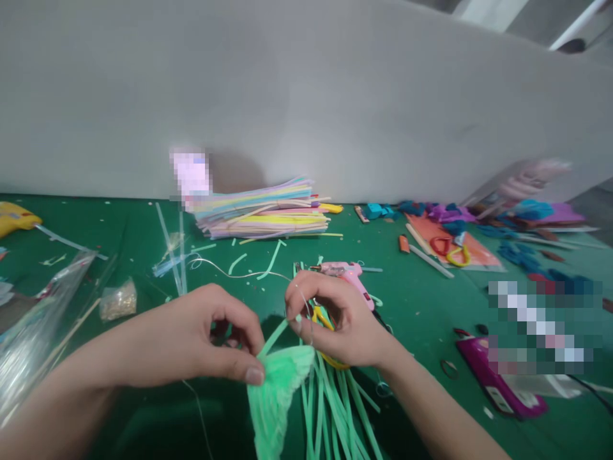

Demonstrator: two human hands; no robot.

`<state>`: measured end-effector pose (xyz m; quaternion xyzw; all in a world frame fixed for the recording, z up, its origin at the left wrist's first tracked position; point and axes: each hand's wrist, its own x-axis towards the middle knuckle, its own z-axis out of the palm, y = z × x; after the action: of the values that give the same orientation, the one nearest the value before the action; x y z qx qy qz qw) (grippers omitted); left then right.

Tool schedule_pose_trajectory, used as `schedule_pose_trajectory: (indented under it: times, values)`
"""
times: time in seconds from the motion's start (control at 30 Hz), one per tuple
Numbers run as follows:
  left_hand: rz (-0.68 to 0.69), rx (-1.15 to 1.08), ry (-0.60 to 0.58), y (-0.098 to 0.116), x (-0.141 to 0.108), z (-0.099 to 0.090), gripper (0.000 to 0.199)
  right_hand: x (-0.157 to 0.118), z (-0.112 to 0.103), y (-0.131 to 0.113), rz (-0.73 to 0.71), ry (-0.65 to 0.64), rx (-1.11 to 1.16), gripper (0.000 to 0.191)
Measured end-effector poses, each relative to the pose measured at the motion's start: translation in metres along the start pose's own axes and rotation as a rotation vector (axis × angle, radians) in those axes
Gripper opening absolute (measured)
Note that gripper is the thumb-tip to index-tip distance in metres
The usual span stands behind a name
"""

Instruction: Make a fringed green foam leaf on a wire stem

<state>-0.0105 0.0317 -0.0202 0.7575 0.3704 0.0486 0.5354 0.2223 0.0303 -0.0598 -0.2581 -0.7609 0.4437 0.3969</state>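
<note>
Pinching the upper left edge of the green ribbed piece point(278, 399) with thumb against fingers, my left hand point(201, 338) is the nearer one, touching it. The piece lies directly off that thumb, between my hands and toward me; its long axis runs down and slightly left from an upper tip at the right, out past the bottom of view. From its top edge a narrow green strip point(274, 337) slants up and right to my right hand point(340, 319), whose thumb and forefinger press together on the strip's end. So my right hand sits above and to the right of the piece, joined to it by sight along that strip. A thin wire point(307, 300) hangs by my right fingers; I cannot tell whether they grip it.

Counting: one ribbed piece, one strip between my hands, and below my right hand a sheaf of loose green strips point(330, 409), too overlapped to number. On the worktop point(421, 319) I count one pink glue gun point(352, 276), one stack of pastel strips point(268, 217), one small bag of tiny pieces point(119, 301), one orange lighter point(403, 243), one purple packet point(498, 383), and one pair of red-and-yellow handles point(458, 255).
</note>
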Motion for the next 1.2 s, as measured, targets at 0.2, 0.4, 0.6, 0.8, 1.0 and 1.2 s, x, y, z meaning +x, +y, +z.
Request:
schedule_pose_trajectory:
  times: [0.2, 0.4, 0.6, 0.8, 1.0, 1.2]
  values:
    - [-0.001, -0.008, -0.008, -0.002, 0.000, -0.001, 0.022, -0.008, 0.000, 0.007, -0.043, 0.089, -0.023, 0.008]
    - [0.010, 0.002, -0.018, -0.002, 0.001, -0.002, 0.019, -0.027, 0.005, 0.007, 0.094, 0.160, 0.216, 0.010]
    - [-0.012, 0.063, 0.009, -0.002, 0.001, 0.000, 0.021, -0.036, 0.011, 0.000, 0.096, 0.243, 0.297, 0.015]
    - [-0.041, 0.171, 0.033, -0.006, 0.002, 0.002, 0.031, -0.040, 0.012, -0.002, 0.118, 0.263, 0.187, 0.020]
    - [-0.044, 0.154, 0.049, -0.007, 0.002, 0.004, 0.031, -0.044, 0.021, -0.002, 0.128, 0.334, 0.175, 0.021]
    - [-0.018, 0.095, 0.068, -0.001, 0.012, 0.018, 0.028, -0.044, 0.025, -0.001, 0.184, 0.364, 0.157, 0.015]
